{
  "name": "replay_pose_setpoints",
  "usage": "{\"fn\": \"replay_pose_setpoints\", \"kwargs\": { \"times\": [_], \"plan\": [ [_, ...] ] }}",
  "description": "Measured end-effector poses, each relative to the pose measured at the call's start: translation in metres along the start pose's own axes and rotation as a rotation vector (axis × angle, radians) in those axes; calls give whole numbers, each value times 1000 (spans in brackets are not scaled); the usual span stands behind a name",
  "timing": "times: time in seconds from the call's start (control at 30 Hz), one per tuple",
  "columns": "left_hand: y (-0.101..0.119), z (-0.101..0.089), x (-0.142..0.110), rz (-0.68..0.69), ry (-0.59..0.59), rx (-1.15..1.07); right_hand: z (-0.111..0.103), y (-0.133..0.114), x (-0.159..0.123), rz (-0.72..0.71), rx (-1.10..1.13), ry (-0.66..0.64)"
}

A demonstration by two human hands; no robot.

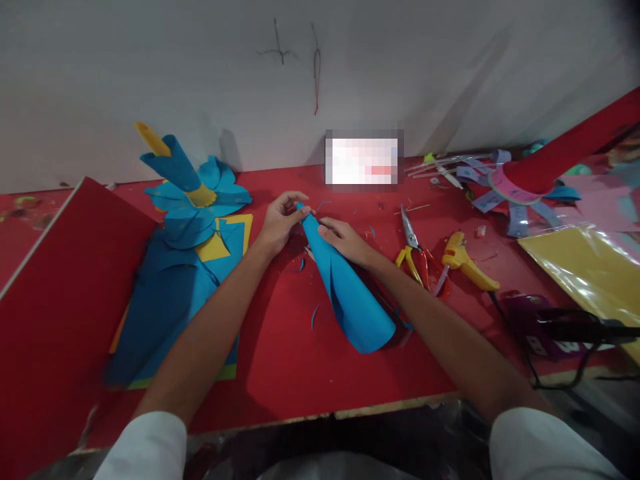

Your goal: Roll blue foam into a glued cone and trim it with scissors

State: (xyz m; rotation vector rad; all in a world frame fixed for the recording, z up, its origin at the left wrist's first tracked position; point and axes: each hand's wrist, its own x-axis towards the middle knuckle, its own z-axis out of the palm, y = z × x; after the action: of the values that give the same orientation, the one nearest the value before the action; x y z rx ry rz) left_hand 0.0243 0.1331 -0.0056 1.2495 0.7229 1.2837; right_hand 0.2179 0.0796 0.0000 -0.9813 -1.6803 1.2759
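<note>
Red tabletop (295,380); left hand (285,220) and right hand (346,239) hold blue cone (353,293) mid-frame; upper left, blue tube (177,170) contains yellow roll (152,139)

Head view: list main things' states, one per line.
Blue paper cone: rolled, one end flared
Left hand: pinching cone's narrow tip
Right hand: against cone's side
Glue gun: lying on its side, corded
Blue sheets: stacked, overlapping
Blue paper flower: petals spread
Screen: lit, pixelated
Yellow sheet: lying flat

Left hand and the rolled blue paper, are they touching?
Touching. The head view shows the left hand pinching the rolled blue paper at its narrow far end, between thumb and fingers.
</note>
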Motion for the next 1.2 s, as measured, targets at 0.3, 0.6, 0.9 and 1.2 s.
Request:
{"fn": "replay_pose_setpoints", "kwargs": {
  "times": [0.3, 0.6, 0.9, 1.2],
  "plan": [
    [-1, 3, -1, 42, 7, 36, -8, -3, -2, 167, 185, -171],
    [-4, -1, 0, 63, 6, 89, -7, -3, 0, 184, 200, -103],
    [-5, 0, 0, 80, -30, 115, -7, 0, 0, 229, 252, -142],
    [-1, 3, -2, 100, -26, 132, -9, 0, -2, 279, 392, -133]
  ]
}}
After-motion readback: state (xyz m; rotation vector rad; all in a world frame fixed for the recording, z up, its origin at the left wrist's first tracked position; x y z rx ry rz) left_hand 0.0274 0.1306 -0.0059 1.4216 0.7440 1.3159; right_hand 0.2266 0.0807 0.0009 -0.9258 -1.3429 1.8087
